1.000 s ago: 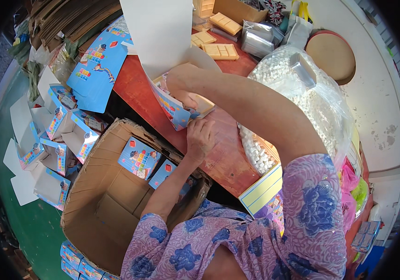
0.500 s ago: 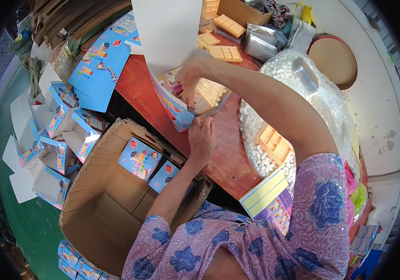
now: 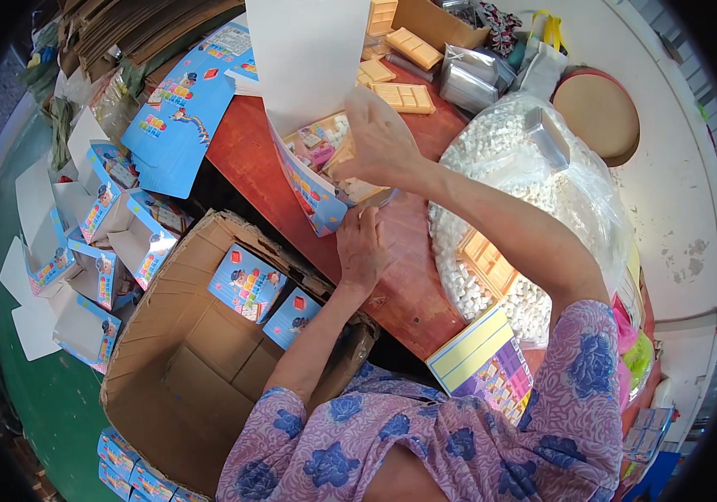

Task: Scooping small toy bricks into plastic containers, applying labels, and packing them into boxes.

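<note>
An open box (image 3: 312,197), blue and printed, stands tilted on the red table, its long white flap (image 3: 308,63) raised at the far side. Small white, pink and tan pieces (image 3: 321,144) show inside it. My left hand (image 3: 363,251) grips the box's near corner, fingers bent against its side. Over the opening, my right hand (image 3: 382,140) reaches down beside a tan plastic piece (image 3: 342,159). Its fingers are partly hidden and smeared, so what they hold cannot be made out.
A large carton (image 3: 199,351) with blue boxes inside stands at the near left. Several open boxes (image 3: 95,268) lie left. Right of my work are a clear bag of white pieces (image 3: 492,167) and a tan tray (image 3: 488,261). More tan trays (image 3: 404,98) lie at the back.
My right hand has drawn up and back to the right from deep in the box, uncovering the small pieces inside. The left hand keeps its place on the box corner.
</note>
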`<state>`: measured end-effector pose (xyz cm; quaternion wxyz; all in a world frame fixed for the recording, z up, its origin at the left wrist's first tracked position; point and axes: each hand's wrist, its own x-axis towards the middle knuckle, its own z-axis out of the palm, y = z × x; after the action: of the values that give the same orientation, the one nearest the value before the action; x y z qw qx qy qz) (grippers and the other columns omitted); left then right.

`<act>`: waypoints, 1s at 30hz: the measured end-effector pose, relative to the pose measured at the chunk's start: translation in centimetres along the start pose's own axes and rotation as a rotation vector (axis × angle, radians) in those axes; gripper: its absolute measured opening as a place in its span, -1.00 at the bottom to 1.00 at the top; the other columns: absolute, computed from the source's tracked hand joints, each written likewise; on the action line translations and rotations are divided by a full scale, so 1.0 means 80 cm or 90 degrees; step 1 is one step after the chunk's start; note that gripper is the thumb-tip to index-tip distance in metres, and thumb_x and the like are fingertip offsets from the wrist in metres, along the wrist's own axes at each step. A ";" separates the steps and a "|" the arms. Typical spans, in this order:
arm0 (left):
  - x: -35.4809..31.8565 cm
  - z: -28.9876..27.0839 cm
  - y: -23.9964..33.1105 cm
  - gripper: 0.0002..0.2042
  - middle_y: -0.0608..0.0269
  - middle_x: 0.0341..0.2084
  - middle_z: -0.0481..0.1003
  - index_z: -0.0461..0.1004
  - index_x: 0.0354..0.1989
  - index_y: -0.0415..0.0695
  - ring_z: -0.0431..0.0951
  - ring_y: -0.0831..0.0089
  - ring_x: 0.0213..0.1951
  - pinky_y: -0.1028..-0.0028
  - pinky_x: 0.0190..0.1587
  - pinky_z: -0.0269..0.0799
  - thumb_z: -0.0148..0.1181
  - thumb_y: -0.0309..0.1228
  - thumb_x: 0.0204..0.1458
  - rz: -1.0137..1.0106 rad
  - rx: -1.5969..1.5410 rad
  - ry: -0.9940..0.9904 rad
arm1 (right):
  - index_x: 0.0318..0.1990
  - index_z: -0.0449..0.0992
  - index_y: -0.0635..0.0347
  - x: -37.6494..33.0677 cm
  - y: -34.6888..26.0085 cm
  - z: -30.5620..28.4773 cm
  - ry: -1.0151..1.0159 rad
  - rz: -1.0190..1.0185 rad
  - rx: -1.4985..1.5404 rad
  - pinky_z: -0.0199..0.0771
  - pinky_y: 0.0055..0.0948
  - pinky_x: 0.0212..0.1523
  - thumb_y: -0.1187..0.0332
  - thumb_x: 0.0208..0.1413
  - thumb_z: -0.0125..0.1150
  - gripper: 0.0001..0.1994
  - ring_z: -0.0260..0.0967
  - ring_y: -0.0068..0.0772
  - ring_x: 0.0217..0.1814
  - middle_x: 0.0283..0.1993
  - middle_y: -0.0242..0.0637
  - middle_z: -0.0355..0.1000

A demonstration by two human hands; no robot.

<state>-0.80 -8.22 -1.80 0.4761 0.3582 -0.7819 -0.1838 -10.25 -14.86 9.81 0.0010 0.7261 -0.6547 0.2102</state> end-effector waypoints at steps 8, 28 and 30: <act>-0.007 0.009 -0.019 -0.89 0.14 -0.48 0.25 0.28 -0.48 -0.15 0.25 0.16 -0.34 0.29 -0.29 0.17 0.03 -0.55 -0.22 0.075 0.041 -0.030 | 0.08 -0.08 0.31 -0.005 -0.013 0.017 -0.106 0.303 0.146 0.18 -0.34 -0.03 0.14 -0.55 0.26 -0.06 0.17 0.02 -0.04 -0.10 0.07 0.19; -0.002 0.010 -0.020 -0.89 0.16 -0.53 0.23 0.30 -0.50 -0.20 0.29 0.24 -0.38 0.32 -0.27 0.20 -0.06 -0.53 -0.28 0.161 0.148 -0.050 | -0.08 0.13 0.43 -0.007 0.020 -0.015 -0.200 0.358 0.627 0.26 -0.50 -0.18 0.49 -0.51 0.28 -0.32 0.25 -0.39 -0.17 -0.23 -0.19 0.26; -0.002 0.009 -0.024 -0.89 0.16 -0.53 0.23 0.30 -0.49 -0.20 0.29 0.23 -0.38 0.32 -0.26 0.20 -0.06 -0.53 -0.28 0.153 0.159 -0.061 | -0.18 0.32 0.29 -0.005 0.010 -0.012 -0.117 0.339 0.579 0.28 -0.54 -0.22 0.52 -0.54 0.25 -0.46 0.29 -0.45 -0.23 -0.28 -0.26 0.34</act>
<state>-0.64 -9.46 -3.43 0.4088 0.3090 -0.8576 -0.0438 -11.38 -14.28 10.35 -0.4246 0.4772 -0.6565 0.4012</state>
